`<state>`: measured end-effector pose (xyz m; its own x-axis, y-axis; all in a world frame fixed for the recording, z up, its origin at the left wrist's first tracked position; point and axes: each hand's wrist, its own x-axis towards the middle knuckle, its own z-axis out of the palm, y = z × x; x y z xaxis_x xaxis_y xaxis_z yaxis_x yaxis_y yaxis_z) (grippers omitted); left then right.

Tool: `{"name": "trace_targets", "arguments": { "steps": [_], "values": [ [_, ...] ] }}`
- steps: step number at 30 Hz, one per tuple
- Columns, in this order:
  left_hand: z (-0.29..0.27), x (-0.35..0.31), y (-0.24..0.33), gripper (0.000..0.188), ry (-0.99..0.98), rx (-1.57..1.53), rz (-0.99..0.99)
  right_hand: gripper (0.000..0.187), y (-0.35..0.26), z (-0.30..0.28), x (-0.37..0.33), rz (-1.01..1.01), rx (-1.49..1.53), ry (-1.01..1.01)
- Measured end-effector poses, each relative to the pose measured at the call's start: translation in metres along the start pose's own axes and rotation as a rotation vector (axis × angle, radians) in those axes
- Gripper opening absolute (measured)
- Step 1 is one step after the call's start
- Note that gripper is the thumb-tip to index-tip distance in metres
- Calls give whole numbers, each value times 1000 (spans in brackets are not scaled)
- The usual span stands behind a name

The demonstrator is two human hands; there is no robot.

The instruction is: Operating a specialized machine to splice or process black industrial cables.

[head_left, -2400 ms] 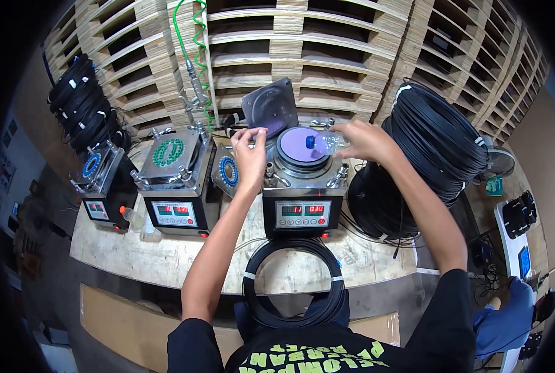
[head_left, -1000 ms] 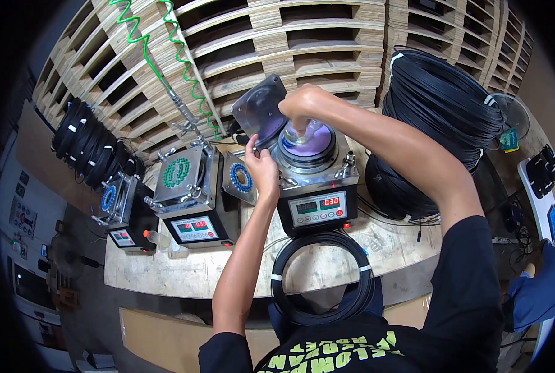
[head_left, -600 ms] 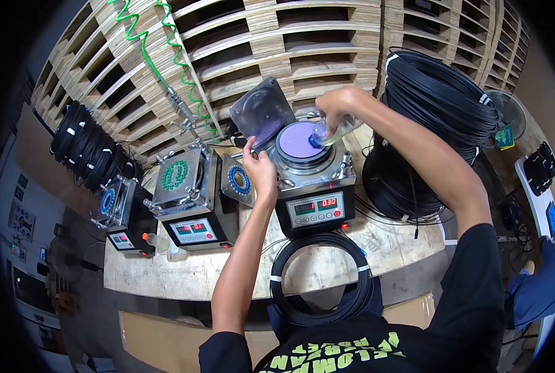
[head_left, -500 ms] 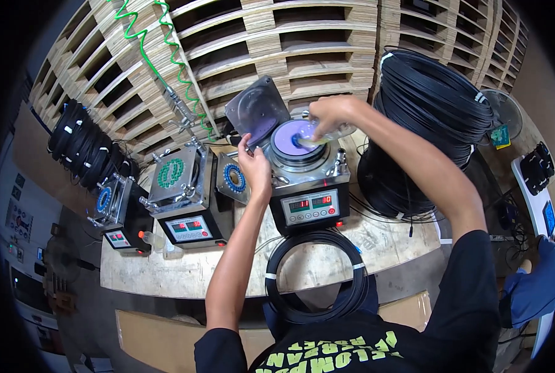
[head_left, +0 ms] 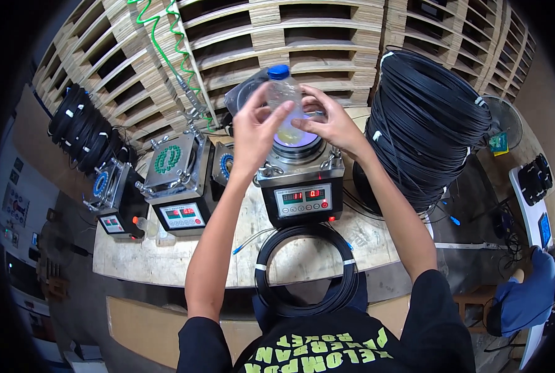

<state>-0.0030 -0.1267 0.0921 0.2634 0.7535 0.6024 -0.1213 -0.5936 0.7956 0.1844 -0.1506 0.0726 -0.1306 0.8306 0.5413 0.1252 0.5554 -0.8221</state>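
Both hands hold a clear plastic bottle with a blue cap [head_left: 283,93] upright above the middle machine [head_left: 301,189]. My left hand [head_left: 257,133] grips the bottle's left side and my right hand [head_left: 326,123] holds its right side and lower part. Under the bottle the machine's round purple plate [head_left: 297,138] shows, with its dark lid [head_left: 245,98] tilted open behind. The machine's front panel has red number displays. A coil of black cable [head_left: 307,268] lies on the bench edge in front of me.
Two more similar machines [head_left: 177,186] [head_left: 114,200] stand to the left on the wooden bench [head_left: 165,261]. A tall stack of black cable coils [head_left: 428,121] stands at the right, more coils [head_left: 85,133] at far left. Wooden pallets [head_left: 327,37] and a green spiral hose [head_left: 165,25] are behind.
My hands have come up from the purple plate and now hold the bottle together above it. The view has shifted slightly.
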Motion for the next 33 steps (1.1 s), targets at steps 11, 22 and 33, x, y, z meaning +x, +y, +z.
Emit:
{"name": "trace_targets", "arguments": {
  "steps": [11, 22, 33],
  "values": [
    [-81, -105, -93, 55, 553, 500, -161, 38, 90, -24, -59, 246, -125, 335],
    [-96, -209, -190, 67, 367, 627, -383, 44, 70, -8, -60, 266, -63, 422],
    [-84, -41, -114, 50, 127, 362, -214, 32, 84, -17, -61, 221, -83, 437]
  ]
}}
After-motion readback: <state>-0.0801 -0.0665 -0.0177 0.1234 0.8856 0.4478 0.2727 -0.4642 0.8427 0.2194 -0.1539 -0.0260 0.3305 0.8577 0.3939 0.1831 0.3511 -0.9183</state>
